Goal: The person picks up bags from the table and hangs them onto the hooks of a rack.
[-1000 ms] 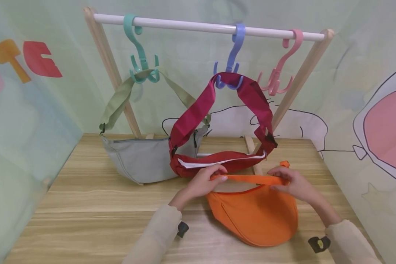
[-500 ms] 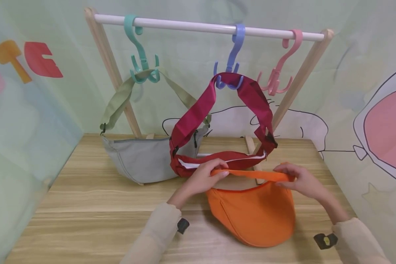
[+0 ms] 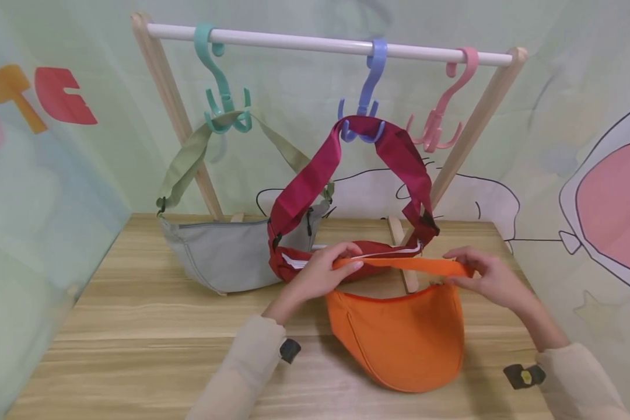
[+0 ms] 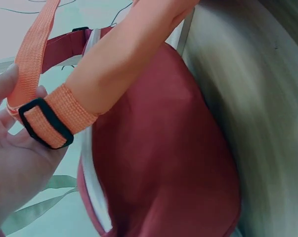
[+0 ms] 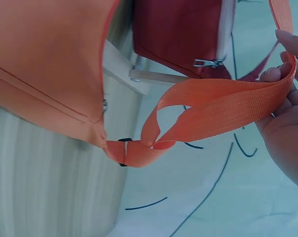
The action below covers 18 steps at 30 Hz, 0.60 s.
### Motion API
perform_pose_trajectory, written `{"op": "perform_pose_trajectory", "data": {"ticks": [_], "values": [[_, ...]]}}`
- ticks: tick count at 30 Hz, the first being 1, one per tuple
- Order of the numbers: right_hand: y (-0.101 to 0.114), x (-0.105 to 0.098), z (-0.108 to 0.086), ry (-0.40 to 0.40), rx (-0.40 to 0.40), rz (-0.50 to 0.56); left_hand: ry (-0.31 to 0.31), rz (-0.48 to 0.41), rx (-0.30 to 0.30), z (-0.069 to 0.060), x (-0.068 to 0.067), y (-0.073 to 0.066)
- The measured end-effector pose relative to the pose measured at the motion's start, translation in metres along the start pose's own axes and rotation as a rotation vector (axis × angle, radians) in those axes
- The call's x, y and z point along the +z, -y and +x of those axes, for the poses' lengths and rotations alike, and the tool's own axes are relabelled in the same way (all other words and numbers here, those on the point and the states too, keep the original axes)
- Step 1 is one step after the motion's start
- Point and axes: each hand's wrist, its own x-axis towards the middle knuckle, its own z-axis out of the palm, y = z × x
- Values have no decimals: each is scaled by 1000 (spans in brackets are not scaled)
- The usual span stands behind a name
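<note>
An orange shoulder bag (image 3: 399, 341) stands tilted on the table, its strap (image 3: 401, 265) stretched above the opening. My left hand (image 3: 322, 274) pinches the strap's left end; a black buckle (image 4: 46, 123) lies against those fingers in the left wrist view. On the other side my right hand (image 3: 490, 279) holds the strap between thumb and fingers, and the strap loops down to the bag in the right wrist view. Just behind, a red bag (image 4: 163, 148) hangs by its crimson strap (image 3: 315, 181) from a blue hook (image 3: 374, 81). Its white zipper faces up.
A grey bag (image 3: 223, 254) hangs at the left from a green hook (image 3: 223, 87). A pink hook (image 3: 436, 122) on the white rail (image 3: 294, 42) carries no bag. Wooden rack legs (image 3: 462, 146) stand on the wooden table (image 3: 152, 344), with printed cloth walls behind.
Both hands have lifted the orange strap upward and farther from the bag's opening. My right hand has moved a little outward to the right. The hung bags stay where they were.
</note>
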Motion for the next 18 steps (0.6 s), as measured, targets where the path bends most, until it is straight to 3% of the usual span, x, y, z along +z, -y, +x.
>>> {"op": "perform_pose_trajectory", "data": {"ticks": [5,18], "values": [[4,-8,3,-39,-61,-4,-9,-25,5,3,-5,-3],[11,-20,6,-88,-120,-1,-14,-11,5,6,-16,-16]]}}
